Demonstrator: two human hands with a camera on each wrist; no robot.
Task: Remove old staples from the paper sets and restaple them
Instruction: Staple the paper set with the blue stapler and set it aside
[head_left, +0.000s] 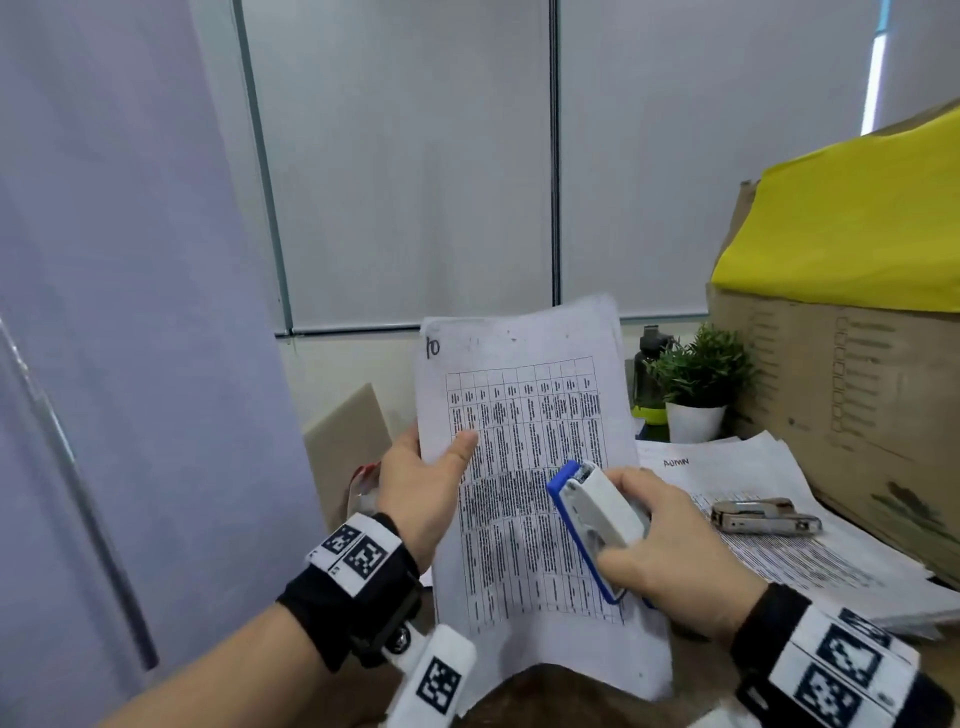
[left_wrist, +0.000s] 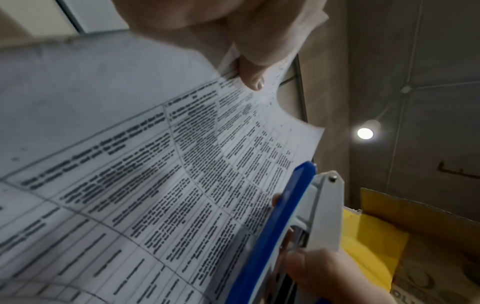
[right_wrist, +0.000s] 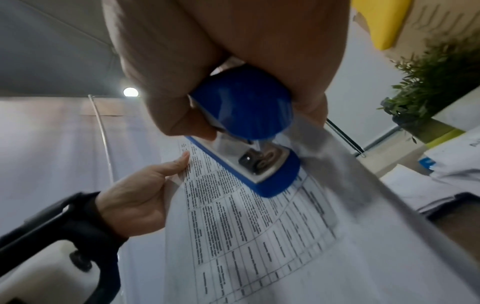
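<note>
My left hand (head_left: 431, 467) holds a paper set (head_left: 524, 415) upright by its left edge, thumb across the printed table. The sheets (left_wrist: 155, 164) carry a dense grid of text and a handwritten mark at the top left. My right hand (head_left: 660, 540) grips a blue and white stapler (head_left: 592, 519) in front of the page's right half, nose pointing up and left. In the right wrist view the stapler (right_wrist: 246, 115) hovers over the paper (right_wrist: 259, 236) with its jaws slightly apart. The left wrist view shows my thumb (left_wrist: 253, 70) pinching the sheet edge.
A pile of printed papers (head_left: 779, 519) lies on the desk at the right, with a metal staple remover (head_left: 763, 516) on top. Behind it stand a small potted plant (head_left: 696, 389) and a cardboard box (head_left: 857, 389) covered with yellow sheet. A wall panel fills the left.
</note>
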